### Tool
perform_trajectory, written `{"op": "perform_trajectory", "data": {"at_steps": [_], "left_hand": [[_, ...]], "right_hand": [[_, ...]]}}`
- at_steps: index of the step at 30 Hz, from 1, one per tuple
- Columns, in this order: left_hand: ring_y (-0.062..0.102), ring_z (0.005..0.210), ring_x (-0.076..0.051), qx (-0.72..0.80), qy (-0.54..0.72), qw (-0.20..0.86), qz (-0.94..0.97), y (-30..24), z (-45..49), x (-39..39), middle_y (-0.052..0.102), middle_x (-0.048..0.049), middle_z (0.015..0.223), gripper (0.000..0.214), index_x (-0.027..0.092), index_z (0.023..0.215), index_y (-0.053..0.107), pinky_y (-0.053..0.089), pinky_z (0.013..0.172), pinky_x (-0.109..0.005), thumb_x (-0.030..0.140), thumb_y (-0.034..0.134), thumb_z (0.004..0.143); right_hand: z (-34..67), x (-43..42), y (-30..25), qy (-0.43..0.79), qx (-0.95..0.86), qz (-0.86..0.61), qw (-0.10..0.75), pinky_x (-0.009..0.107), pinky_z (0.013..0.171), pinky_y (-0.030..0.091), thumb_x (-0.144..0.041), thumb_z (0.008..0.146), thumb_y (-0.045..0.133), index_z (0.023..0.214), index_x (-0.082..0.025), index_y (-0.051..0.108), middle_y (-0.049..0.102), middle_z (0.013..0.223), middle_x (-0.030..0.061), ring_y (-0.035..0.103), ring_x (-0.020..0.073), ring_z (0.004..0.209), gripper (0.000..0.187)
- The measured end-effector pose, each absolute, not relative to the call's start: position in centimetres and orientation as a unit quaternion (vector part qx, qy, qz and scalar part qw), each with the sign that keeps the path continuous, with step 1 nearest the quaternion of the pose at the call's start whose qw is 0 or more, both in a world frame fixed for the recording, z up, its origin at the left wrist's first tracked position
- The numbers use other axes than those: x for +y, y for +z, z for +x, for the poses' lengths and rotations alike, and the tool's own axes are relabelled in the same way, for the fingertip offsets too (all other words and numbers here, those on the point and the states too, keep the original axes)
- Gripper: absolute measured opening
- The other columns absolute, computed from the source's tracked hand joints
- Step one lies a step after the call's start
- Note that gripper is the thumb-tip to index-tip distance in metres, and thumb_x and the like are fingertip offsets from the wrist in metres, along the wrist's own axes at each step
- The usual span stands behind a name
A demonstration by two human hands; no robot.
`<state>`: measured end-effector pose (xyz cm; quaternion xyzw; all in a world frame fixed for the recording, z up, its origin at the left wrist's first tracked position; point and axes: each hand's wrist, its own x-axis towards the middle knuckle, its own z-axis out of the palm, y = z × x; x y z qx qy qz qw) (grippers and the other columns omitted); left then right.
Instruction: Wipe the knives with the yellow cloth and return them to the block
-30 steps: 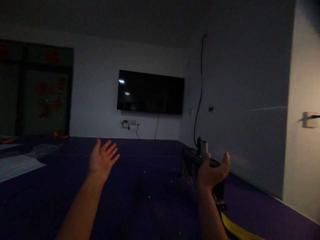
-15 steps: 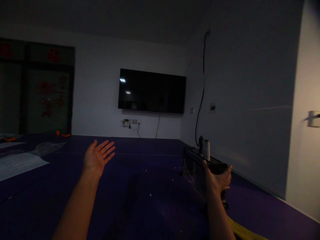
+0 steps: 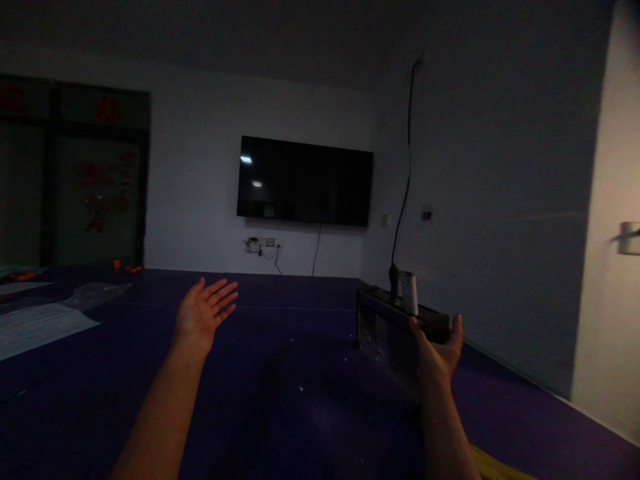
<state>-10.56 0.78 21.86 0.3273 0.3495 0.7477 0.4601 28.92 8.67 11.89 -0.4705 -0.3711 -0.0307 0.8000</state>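
Observation:
My left hand [image 3: 203, 313] is held over the purple surface, palm up, fingers stretched and a little apart, with nothing in it. A long black box [image 3: 390, 340] stands on the purple surface at the right, its side partly glossy, as if covered by clear film. My right hand [image 3: 440, 350] is at its near end, thumb on the left and fingers curved round the right; part of the grip is hidden. On the box's top stand a small pale upright piece [image 3: 409, 293] and a black plug-like part [image 3: 395, 280], apparently joined to the black cable [image 3: 408, 167].
The purple surface [image 3: 300, 427] holds white paper [image 3: 43, 330], clear plastic film [image 3: 97, 295] and small orange items [image 3: 133, 270] at the left. A television [image 3: 305, 180] hangs on the far wall above sockets [image 3: 270, 243]. Something yellow [image 3: 500, 465] lies at the lower right.
The black box has shifted left, turning slightly, with my right hand at its near end. My left hand has moved a little to the right, still open.

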Motion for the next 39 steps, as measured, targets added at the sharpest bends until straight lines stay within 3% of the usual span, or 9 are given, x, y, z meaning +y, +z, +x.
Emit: {"op": "perform_trajectory", "data": {"at_steps": [3,8,14,20,28,33,34,37,39], "left_hand": [[0.054,0.108,-0.023,0.358,0.737,0.463,0.337,21.9,-10.1,0.9,0.057,-0.0139,0.12,0.033,0.014,0.096,0.057,0.044,0.081,-0.033,0.038,0.038,0.084],[0.047,0.116,-0.024,0.345,0.732,0.43,0.4,21.3,-8.7,1.3,0.053,-0.0138,0.124,0.037,0.016,0.108,0.052,0.037,0.095,-0.039,0.041,0.051,0.081],[0.024,0.132,-0.021,0.322,0.677,0.366,0.552,19.4,-6.3,2.2,0.035,-0.0129,0.141,0.086,0.017,0.129,0.038,0.02,0.108,-0.033,0.054,0.071,0.059],[0.044,0.12,-0.023,0.256,0.724,0.353,0.535,18.8,-4.9,2.5,0.052,-0.008,0.127,0.08,0.02,0.124,0.047,0.032,0.101,-0.029,0.05,0.075,0.055],[0.061,0.092,-0.022,0.261,0.776,0.398,0.415,18.8,-6.6,3.8,0.068,-0.003,0.092,0.058,0.015,0.098,0.064,0.044,0.086,-0.031,0.035,0.08,0.046],[0.061,0.087,-0.019,0.307,0.808,0.337,0.374,18.4,-7.0,4.8,0.067,-0.0008,0.087,0.054,0.017,0.095,0.065,0.045,0.084,-0.031,0.032,0.08,0.046],[0.06,0.088,-0.019,0.319,0.819,0.31,0.361,18.2,-7.2,5.0,0.066,-0.001,0.088,0.054,0.017,0.094,0.065,0.045,0.085,-0.031,0.031,0.08,0.045],[0.059,0.094,-0.02,0.358,0.848,0.228,0.318,17.5,-7.9,5.9,0.065,-0.0031,0.094,0.062,0.015,0.099,0.063,0.044,0.088,-0.031,0.031,0.082,0.042],[0.058,0.096,-0.02,0.385,0.856,0.185,0.291,16.6,-8.7,6.6,0.063,-0.0047,0.099,0.071,0.015,0.106,0.059,0.044,0.089,-0.032,0.033,0.083,0.041]], "right_hand": [[27.9,8.1,13.7,0.006,-0.364,-0.403,0.84,0.04,0.1,0.029,-0.045,0.053,0.076,0.138,-0.021,0.028,0.043,0.128,0.0076,0.041,0.027,0.118,0.1],[25.4,6.7,16.4,0.138,-0.429,-0.295,0.843,0.038,0.093,0.037,-0.037,0.055,0.077,0.135,-0.029,0.032,0.053,0.115,0.0024,0.049,0.0215,0.11,0.093],[21.1,5.7,17.7,0.31,-0.472,-0.202,0.8,0.034,0.083,0.045,-0.036,0.058,0.076,0.133,-0.031,0.037,0.064,0.098,0.0004,0.061,0.0199,0.09,0.085],[16.8,5.4,17.6,0.442,-0.511,-0.162,0.719,0.039,0.077,0.049,-0.046,0.059,0.074,0.139,-0.031,0.024,0.066,0.1,0.0034,0.063,0.0263,0.089,0.095],[14.5,5.9,16.9,0.444,-0.558,-0.176,0.679,0.04,0.089,0.044,-0.052,0.063,0.07,0.139,-0.027,0.025,0.06,0.116,0.0063,0.054,0.0261,0.108,0.092],[19.2,7.6,16.3,0.237,-0.665,-0.33,0.627,0.041,0.104,0.025,-0.043,0.061,0.074,0.133,-0.025,0.037,0.039,0.139,0.008,0.031,0.024,0.128,0.083],[20.9,7.8,15.9,0.199,-0.672,-0.395,0.593,0.042,0.105,0.024,-0.04,0.057,0.077,0.13,-0.024,0.042,0.041,0.137,0.0083,0.034,0.025,0.127,0.082],[26.0,7.8,14.0,0.19,-0.605,-0.585,0.505,0.045,0.095,0.038,-0.027,0.048,0.083,0.109,-0.019,0.059,0.06,0.114,0.0099,0.051,0.0302,0.109,0.066],[28.7,7.0,12.6,0.196,-0.57,-0.62,0.502,0.047,0.082,0.047,-0.031,0.066,0.074,0.103,-0.019,0.06,0.061,0.108,0.0103,0.057,0.0284,0.098,0.041]]}}
